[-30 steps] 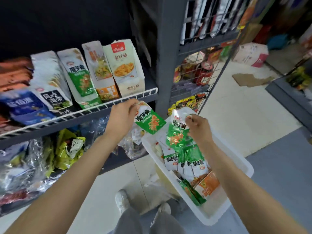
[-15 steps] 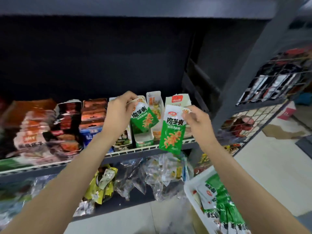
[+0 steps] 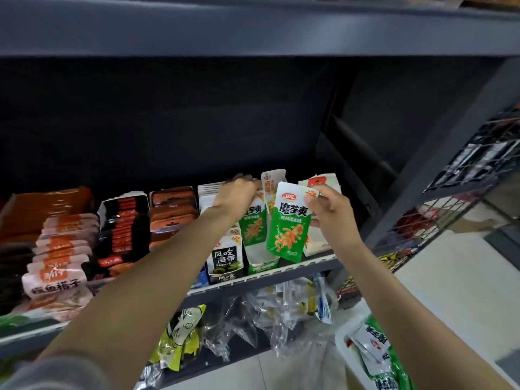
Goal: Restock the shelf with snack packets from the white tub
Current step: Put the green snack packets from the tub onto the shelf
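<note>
Both arms reach up to the dark grey shelf (image 3: pixel 281 278), toward its right end. The right hand (image 3: pixel 330 209) pinches a green and white snack packet (image 3: pixel 289 220) by its upper right corner, thumb on the front, the other fingers curled behind it. That packet hangs upright in front of the shelf's rightmost rows, its lower edge just above the white wire rail (image 3: pixel 298 266) along the shelf front.

The left hand (image 3: pixel 236 197) is further in, knuckles up, fingers bent down over the top of a second green packet (image 3: pixel 253 226) — it stands in the row just left of the held one, above a white carton (image 3: pixel 261 261) with a green band. The fingertips are hidden behind the hand, so the grip looks like a hold on the packet's top, but I cannot be sure of it.

Left of this row stands a black and white packet (image 3: pixel 225 257), then stacks of orange and black packs (image 3: pixel 171 212) and pink and orange packs (image 3: pixel 59 249) filling the shelf toward the left. Behind the held packet rise two tall pale pouches (image 3: pixel 271 180).

The white tub (image 3: pixel 342 333) sits at the lower right — only its corner shows — with more green and white packets (image 3: pixel 380 356) lying in it. Clear plastic bags (image 3: pixel 284 316) and a yellow-green bag (image 3: pixel 180 339) hang on the level below.
</note>
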Demonstrator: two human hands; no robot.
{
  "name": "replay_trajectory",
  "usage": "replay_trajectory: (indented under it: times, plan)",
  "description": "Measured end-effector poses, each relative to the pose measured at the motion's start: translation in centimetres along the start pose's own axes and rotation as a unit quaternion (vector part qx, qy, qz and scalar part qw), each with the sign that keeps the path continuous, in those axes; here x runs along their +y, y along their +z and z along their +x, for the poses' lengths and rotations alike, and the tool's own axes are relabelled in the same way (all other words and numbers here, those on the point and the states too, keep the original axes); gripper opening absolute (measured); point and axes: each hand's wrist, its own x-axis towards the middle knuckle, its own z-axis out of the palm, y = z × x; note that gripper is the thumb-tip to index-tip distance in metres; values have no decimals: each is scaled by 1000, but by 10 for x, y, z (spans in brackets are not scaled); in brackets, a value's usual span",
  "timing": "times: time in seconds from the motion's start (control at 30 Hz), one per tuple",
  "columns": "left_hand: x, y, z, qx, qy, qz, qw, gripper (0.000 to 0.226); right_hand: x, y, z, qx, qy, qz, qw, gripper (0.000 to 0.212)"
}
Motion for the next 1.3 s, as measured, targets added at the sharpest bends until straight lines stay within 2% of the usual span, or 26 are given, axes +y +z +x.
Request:
replay_trajectory:
  times: [0.1, 0.23, 0.3, 0.37, 0.47, 0.63, 0.77, 0.9, 1.0, 1.1, 1.3]
  plan:
    - [-8, 4, 1, 23, 16, 22, 999, 51, 4, 4, 8, 4, -19, -18, 1000, 17]
    - [-21, -1, -5, 48, 2, 12, 999, 47, 5, 15, 21, -11, -34, -7, 999, 28]
    - [-30, -4, -9, 67, -19, -37, 997, 40, 1, 24, 26, -32, -27, 27, 999, 25]
    - [-38, -9, -16, 102, -35, -144, 984, 32, -2, 34, 34, -55, -17, 41, 998, 22]
    - [-36, -21, -33, 117, -37, -263, 957, 31, 0, 49, 48, -73, -32, 7, 997, 20]
    - [-27, -24, -44, 81, -14, -301, 950, 32, -8, 60, 67, -69, -81, -59, 993, 16]
    - [-23, -25, -45, 155, -39, -335, 929, 43, -3, 58, 77, -70, -93, -96, 989, 16]
    - [-25, -18, -41, 163, -32, -288, 943, 27, 11, 61, 79, -71, -64, -121, 988, 18]
    - [-26, -13, -38, 124, -46, -173, 976, 22, 26, 69, 77, -54, -81, -216, 971, 18]
    - [-24, -11, -36, 73, -44, -51, 995, 26, 39, 78, 74, -36, -67, -219, 973, 21]
    - [-9, -10, -48, 105, -41, -55, 992, 32, 39, 64, 58, -11, -70, -171, 983, 27]
